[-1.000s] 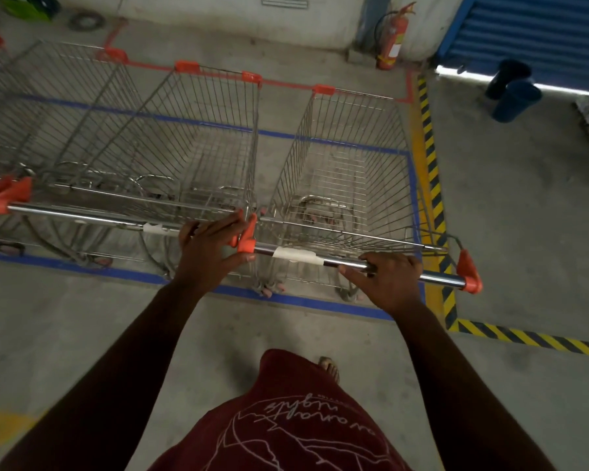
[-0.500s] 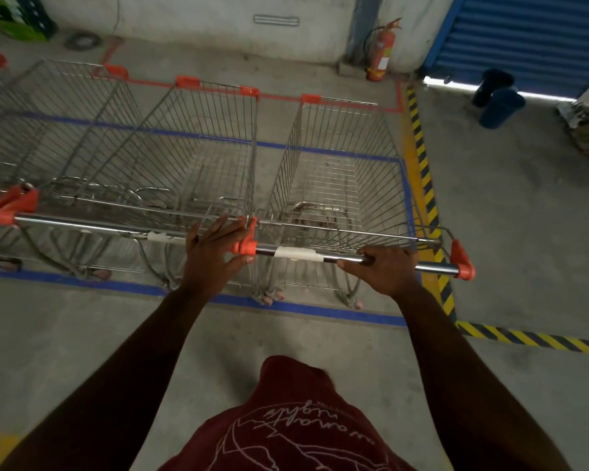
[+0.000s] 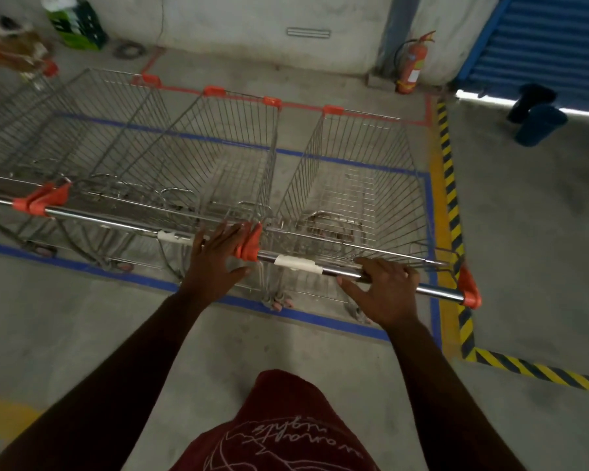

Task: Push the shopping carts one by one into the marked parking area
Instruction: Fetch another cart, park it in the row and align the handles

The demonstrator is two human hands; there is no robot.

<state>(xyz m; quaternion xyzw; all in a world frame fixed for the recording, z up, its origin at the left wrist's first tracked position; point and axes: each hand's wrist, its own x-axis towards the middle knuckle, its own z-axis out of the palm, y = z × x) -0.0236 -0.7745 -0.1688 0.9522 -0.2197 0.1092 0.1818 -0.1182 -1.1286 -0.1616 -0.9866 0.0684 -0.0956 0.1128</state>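
Three wire shopping carts (image 3: 351,185) are sitting side by side inside the blue-taped parking area (image 3: 320,316). The left hand (image 3: 216,258), grip open, is resting across two handles; the right hand (image 3: 383,290), fingers loosening, is lying on the rightmost handle (image 3: 436,288).

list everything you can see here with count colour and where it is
shopping carts: at least three, silver wire with orange corner caps, side by side inside the blue floor outline
handle bars: chrome with orange end caps, along the near side of the carts
blue floor tape: outline around the carts
red floor tape: line beyond the carts, near the wall
yellow-black hazard stripe: right of the carts, turning along the near right floor
fire extinguisher: one, red, against the far wall
blue shutter: one, upper right
dark blue cylinders: two, lying on the floor by the shutter
green crate: one, upper left
left hand: on the bar at an orange cap, fingers spread
right hand: resting on the rightmost cart's bar, fingers loose
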